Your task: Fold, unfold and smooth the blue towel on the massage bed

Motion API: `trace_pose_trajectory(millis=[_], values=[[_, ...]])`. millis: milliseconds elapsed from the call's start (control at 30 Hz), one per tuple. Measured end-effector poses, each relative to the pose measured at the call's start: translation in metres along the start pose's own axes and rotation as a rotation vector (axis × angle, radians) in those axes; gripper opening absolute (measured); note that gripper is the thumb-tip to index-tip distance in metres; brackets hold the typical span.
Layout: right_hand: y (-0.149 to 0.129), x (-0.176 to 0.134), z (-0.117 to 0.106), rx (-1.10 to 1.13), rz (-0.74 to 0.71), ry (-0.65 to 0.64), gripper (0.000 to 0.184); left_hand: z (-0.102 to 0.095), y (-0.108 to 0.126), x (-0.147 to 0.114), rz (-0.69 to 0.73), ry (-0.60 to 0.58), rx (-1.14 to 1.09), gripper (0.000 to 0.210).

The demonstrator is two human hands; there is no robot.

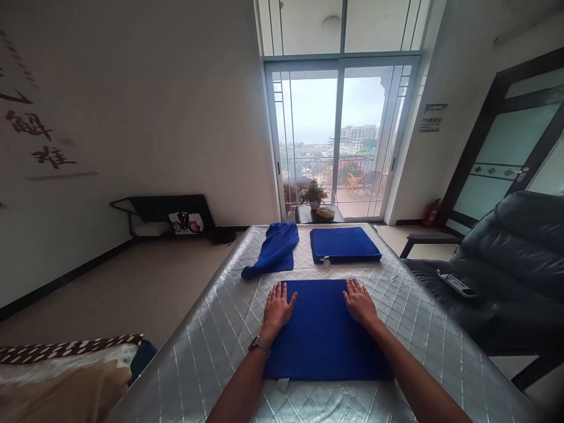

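Observation:
A folded blue cloth (324,341) lies flat on the silver quilted table cover (198,352) in front of me. My left hand (278,306) rests open near its far left corner, fingers stretched forward and the thumb pointing inward. On the far right corner lies my right hand (360,302), likewise flat with its fingers out. A small white tag (283,385) sticks out from the cloth's near edge. Beyond my hands, a crumpled blue cloth (275,249) sits at the left, and a neat stack of folded blue cloths (346,244) with a white tag is at the right.
A dark armchair (506,276) holding a white power strip (458,286) stands at the right. Behind the table are a potted plant (314,194) and a tissue box (325,212) before sliding glass doors. Patterned bedding (66,376) is at the lower left.

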State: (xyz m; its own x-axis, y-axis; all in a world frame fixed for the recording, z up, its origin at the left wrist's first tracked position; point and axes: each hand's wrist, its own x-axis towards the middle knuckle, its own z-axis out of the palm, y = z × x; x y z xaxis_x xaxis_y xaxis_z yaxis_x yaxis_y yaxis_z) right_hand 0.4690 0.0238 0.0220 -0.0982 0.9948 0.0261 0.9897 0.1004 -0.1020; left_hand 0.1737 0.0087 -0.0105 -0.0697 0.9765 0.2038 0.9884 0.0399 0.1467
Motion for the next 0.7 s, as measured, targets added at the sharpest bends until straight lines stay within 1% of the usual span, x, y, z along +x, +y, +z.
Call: trace_pose_trajectory(millis=[167,233,267,300,333,367,433,500,533,567,600,633,667,700], values=[[0.004,-0.006,0.007,0.033,0.026,-0.042,0.069,-0.007,-0.005,0.003,-0.005,-0.043,0.017,0.084],[0.005,-0.006,0.01,0.035,0.021,-0.028,0.069,-0.011,0.0,0.007,-0.052,-0.062,0.032,0.084],[0.005,-0.006,0.011,0.037,0.02,-0.021,0.068,-0.013,0.007,0.009,-0.08,-0.06,0.038,0.085],[0.005,-0.006,0.012,0.041,0.021,-0.012,0.068,-0.015,0.019,0.011,-0.093,-0.049,0.038,0.086],[0.005,-0.005,0.013,0.047,0.022,-0.005,0.068,-0.016,0.035,0.013,-0.076,-0.032,0.03,0.086],[0.006,-0.005,0.013,0.056,0.023,0.001,0.068,-0.017,0.054,0.015,-0.024,-0.013,0.01,0.086],[0.006,-0.006,0.013,0.072,0.028,0.002,0.067,-0.015,0.1,0.016,0.16,0.002,-0.057,0.08],[0.008,-0.007,0.012,0.074,0.01,-0.012,0.065,-0.011,0.145,0.015,0.365,-0.026,-0.14,0.073],[0.008,-0.008,0.012,0.069,-0.008,-0.02,0.064,-0.009,0.163,0.014,0.451,-0.052,-0.174,0.069],[0.009,-0.009,0.011,0.064,-0.026,-0.028,0.064,-0.006,0.175,0.012,0.512,-0.08,-0.198,0.065],[0.009,-0.009,0.011,0.061,-0.038,-0.032,0.063,-0.003,0.183,0.011,0.545,-0.101,-0.212,0.063],[0.009,-0.009,0.01,0.062,-0.04,-0.032,0.063,0.0,0.184,0.009,0.549,-0.111,-0.216,0.062],[0.009,-0.009,0.01,0.069,-0.033,-0.027,0.063,0.002,0.18,0.008,0.527,-0.108,-0.21,0.062],[0.008,-0.009,0.01,0.078,-0.018,-0.018,0.064,0.004,0.172,0.007,0.489,-0.096,-0.196,0.063]])
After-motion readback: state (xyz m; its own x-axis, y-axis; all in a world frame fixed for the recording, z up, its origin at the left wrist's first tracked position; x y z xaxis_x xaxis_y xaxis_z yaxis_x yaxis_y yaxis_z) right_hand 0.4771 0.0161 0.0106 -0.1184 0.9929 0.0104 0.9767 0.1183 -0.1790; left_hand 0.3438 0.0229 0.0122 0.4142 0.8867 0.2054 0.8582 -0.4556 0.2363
